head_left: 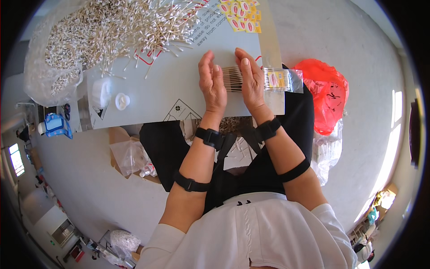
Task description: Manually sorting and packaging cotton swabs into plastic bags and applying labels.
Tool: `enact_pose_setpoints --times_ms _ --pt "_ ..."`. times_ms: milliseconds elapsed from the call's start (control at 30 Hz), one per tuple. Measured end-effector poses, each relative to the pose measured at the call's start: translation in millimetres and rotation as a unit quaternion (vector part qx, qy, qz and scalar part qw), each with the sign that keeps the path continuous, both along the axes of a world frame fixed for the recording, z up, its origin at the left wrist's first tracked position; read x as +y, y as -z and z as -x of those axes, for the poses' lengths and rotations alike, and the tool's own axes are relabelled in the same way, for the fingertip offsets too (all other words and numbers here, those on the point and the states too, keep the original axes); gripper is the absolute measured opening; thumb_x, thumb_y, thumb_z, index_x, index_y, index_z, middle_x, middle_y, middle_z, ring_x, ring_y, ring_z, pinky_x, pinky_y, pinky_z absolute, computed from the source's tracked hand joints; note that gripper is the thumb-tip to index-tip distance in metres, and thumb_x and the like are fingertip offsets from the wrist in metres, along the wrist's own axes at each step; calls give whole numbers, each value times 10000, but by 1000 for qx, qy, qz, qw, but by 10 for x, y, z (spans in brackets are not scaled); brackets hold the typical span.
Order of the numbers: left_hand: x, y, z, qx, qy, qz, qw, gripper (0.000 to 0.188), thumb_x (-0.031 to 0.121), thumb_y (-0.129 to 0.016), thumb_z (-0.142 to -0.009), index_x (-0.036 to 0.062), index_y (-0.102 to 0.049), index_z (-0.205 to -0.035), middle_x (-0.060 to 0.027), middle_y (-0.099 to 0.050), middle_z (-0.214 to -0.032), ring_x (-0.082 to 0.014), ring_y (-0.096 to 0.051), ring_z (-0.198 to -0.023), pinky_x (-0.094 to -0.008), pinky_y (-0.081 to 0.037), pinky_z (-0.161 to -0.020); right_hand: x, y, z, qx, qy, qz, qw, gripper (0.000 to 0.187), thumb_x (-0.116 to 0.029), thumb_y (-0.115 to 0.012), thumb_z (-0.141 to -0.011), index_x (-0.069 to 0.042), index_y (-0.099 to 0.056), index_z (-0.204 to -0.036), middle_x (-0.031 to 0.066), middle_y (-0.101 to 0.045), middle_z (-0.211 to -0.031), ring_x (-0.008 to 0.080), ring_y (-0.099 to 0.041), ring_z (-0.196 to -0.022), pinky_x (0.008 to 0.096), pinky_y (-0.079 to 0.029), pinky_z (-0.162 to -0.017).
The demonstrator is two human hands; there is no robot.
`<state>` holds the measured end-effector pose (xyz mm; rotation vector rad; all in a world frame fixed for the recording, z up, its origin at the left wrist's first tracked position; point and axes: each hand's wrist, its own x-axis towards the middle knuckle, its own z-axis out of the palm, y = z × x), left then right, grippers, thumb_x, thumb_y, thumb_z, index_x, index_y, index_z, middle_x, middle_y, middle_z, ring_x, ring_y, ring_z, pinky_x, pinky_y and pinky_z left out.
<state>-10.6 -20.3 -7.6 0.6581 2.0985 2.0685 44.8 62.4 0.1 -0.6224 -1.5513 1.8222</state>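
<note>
A row of cotton swabs (pixel 232 79) lies crosswise on the grey board between my two hands. My left hand (pixel 211 85) stands on edge at their left ends, fingers stretched and held together, palm facing right. Opposite it, my right hand (pixel 252 83) is also on edge with straight fingers, covering part of the swabs. To the right of that hand, at the board's edge, sits a clear plastic packet (pixel 293 80) of swabs with a yellow label (pixel 276 80). Whether the swabs between my hands run into this packet is hidden behind my right hand.
Loose swabs (pixel 156 27) spill from a clear bag (pixel 38 80) at the far left. Yellow labels (pixel 244 18) lie at the far edge. A small white lid-like piece (pixel 122 101) and blue packet (pixel 57 125) are left. A red plastic bag (pixel 329 92) hangs right.
</note>
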Motion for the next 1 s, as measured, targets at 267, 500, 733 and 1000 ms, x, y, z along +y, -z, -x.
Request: enact_pose_setpoints --times_ms 267,500,733,1000 --pt "-15 -88 5 -61 18 -22 998 431 311 -454 -1048 -24 -511 -1313 -147 -586 -1230 -220 -544 -1172 -377 -414 -1054 -89 -7 -32 36 83 41 995 380 -249 -476 -1052 40 -580 -1277 116 -615 -1267 173 -557 -1172 299 -431 -1035" --pt "-309 -121 33 159 67 176 969 565 332 -542 -987 22 -406 -1440 -165 -384 -1510 -297 -351 -1409 -474 -276 -1144 -35 1 -147 38 45 75 995 431 -273 -438 -1063 61 -535 -1317 141 -567 -1333 205 -525 -1259 323 -411 -1101" --pt "-439 -231 -269 283 136 470 825 807 378 -633 -901 1 -270 -1515 -183 -232 -1596 -319 -195 -1490 -533 -131 -1190 -33 -48 -172 26 20 74 997 439 -279 -426 -1066 59 -525 -1327 151 -530 -1378 215 -490 -1299 332 -383 -1127" --pt "-416 -222 -204 274 131 470 829 804 423 -634 -895 -27 -320 -1483 -206 -223 -1591 -324 -181 -1493 -557 -121 -1186 -108 -5 -215 -15 46 -20 999 407 -240 -420 -1067 50 -528 -1331 134 -492 -1432 196 -482 -1302 318 -375 -1121"
